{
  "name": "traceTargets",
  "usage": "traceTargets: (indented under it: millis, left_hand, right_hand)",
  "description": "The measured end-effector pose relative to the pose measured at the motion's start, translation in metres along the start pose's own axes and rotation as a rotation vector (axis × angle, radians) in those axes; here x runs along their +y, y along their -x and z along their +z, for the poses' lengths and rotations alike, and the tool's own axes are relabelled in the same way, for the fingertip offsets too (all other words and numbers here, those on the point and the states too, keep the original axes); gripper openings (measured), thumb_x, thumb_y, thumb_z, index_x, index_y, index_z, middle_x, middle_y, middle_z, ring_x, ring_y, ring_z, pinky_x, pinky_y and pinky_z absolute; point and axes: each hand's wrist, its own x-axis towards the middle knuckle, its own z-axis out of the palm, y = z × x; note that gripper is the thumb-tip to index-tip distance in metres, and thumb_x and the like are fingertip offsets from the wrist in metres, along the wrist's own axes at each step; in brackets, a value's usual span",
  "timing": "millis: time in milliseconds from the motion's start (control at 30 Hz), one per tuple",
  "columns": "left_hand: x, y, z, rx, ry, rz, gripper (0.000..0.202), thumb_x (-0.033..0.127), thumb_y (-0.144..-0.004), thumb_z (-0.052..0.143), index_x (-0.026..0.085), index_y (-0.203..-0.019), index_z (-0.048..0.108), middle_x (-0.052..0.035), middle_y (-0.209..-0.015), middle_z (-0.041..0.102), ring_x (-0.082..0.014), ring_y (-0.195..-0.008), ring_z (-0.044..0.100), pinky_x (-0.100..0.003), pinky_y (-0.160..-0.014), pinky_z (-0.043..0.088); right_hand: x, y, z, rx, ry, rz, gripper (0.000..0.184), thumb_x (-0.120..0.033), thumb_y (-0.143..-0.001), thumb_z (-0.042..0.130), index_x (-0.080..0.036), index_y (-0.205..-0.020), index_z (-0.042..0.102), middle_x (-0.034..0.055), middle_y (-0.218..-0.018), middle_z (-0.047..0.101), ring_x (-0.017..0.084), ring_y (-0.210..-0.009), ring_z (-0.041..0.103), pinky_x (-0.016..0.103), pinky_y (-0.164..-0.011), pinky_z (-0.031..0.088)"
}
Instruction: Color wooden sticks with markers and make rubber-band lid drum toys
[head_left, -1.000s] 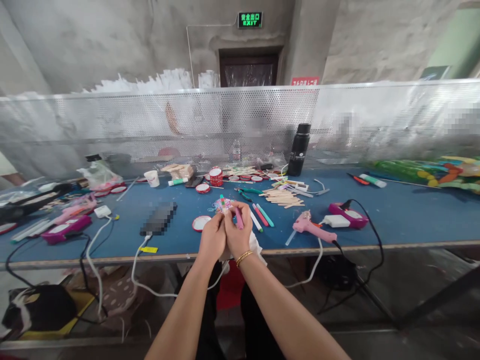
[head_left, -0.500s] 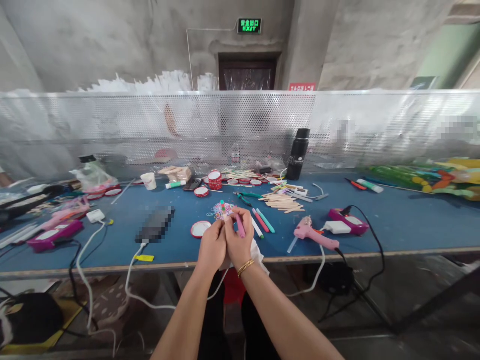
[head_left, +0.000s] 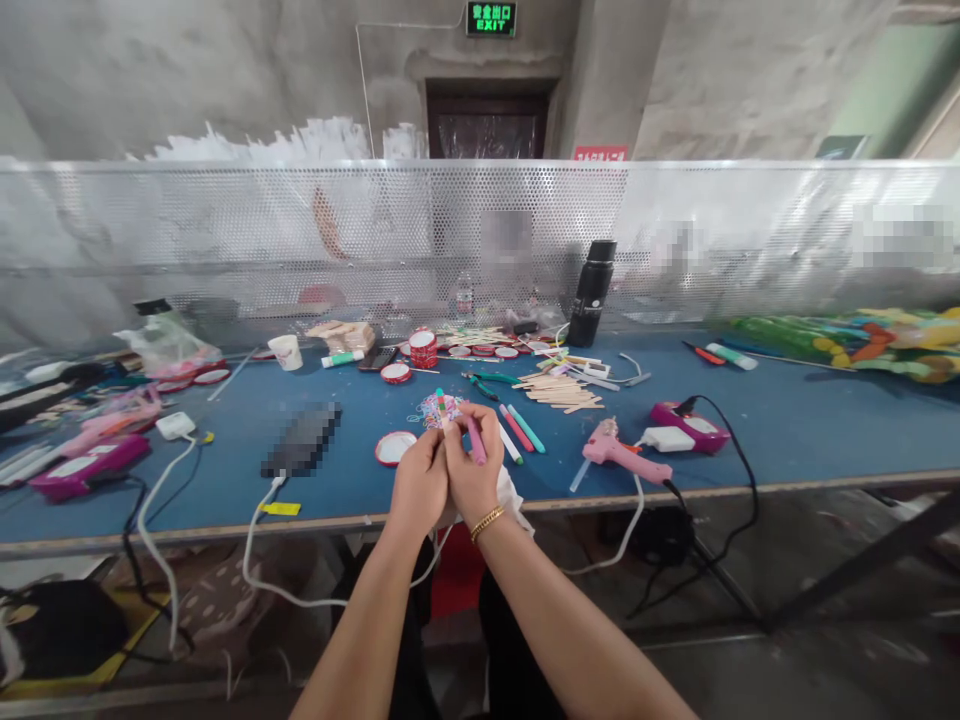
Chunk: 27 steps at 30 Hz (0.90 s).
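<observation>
My left hand [head_left: 420,482] and my right hand [head_left: 472,470] are pressed together at the front edge of the blue table [head_left: 787,430]. My right hand pinches a pink marker [head_left: 477,444], tip pointing down and right. My left fingers are closed on a small piece that I cannot make out, held against the marker. A white cloth [head_left: 514,495] hangs under my right wrist. Just beyond my fingers lies a small pile of coloured rubber bands [head_left: 429,408] with a green and red marker [head_left: 442,406] on it.
A pink glue gun [head_left: 616,455], a white lid with a red rim [head_left: 394,447], more markers [head_left: 522,430], wooden sticks [head_left: 561,390], pliers [head_left: 487,380] and a black bottle [head_left: 591,294] lie on the table. Cables hang over the front edge. A perforated metal screen [head_left: 225,240] backs the table.
My hands stay together on the marker with little shift. The camera has tilted and the scene has slid slightly left and up.
</observation>
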Motion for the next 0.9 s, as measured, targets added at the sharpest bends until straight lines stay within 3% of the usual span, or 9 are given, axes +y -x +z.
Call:
traceTargets:
  millis: [600, 900]
  left_hand:
    - [0.0031, -0.0005, -0.0009, 0.002, 0.008, -0.004, 0.020, 0.033, -0.092, 0.053, 0.023, -0.077, 0.060, -0.0014, -0.074, 0.067, -0.0216, -0.072, 0.061, -0.031, -0.069, 0.044]
    - [0.0053, -0.0029, -0.0016, -0.017, 0.036, -0.008, 0.024, 0.038, -0.094, 0.054, 0.021, -0.083, 0.067, -0.0040, -0.081, 0.073, -0.0230, -0.077, 0.065, -0.032, -0.071, 0.048]
  right_hand:
    - [0.0014, 0.0012, 0.0017, 0.012, -0.009, 0.000, 0.014, -0.031, -0.091, 0.063, -0.023, -0.102, 0.059, 0.0028, -0.096, 0.068, 0.019, -0.087, 0.065, 0.037, -0.085, 0.055]
    - [-0.0001, 0.0004, 0.0021, 0.012, -0.017, -0.010, 0.014, -0.030, -0.091, 0.063, -0.023, -0.103, 0.059, 0.0022, -0.094, 0.067, 0.019, -0.086, 0.066, 0.037, -0.085, 0.056]
